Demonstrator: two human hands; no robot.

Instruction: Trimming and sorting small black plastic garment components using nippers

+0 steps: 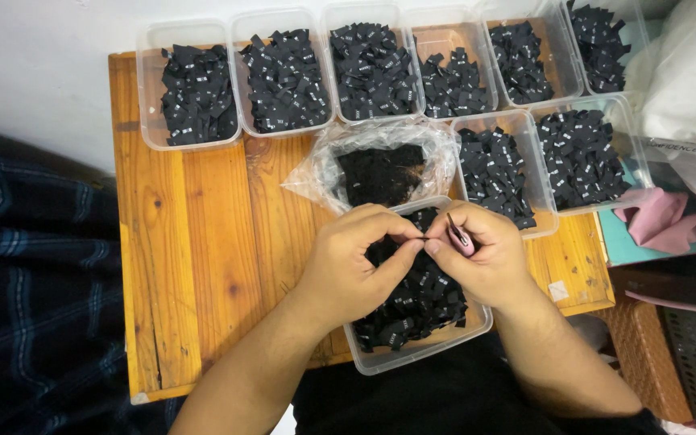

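Over a clear tub [477, 322] of black labels [416, 302] on the wooden tabletop [195, 266], left hand [356, 266] and right hand [481, 254] pinching something tiny between fingertips, right also gripping small snips [459, 235], plastic bag [380, 165] just behind, more tubs [151, 129] along the back edge.

Soft, even light falls from above and fills the scene brightly. The wooden tabletop [195, 242] glows warm, with only faint shadows beneath the left hand [356, 262] and right hand [481, 254]. Glare glints on the crinkled plastic bag [324, 173] just beyond the hands. The focus is sharp at the hands. Straight edges bow slightly toward the corners, and the dark plaid cloth [34, 282] left of the hands loses detail.
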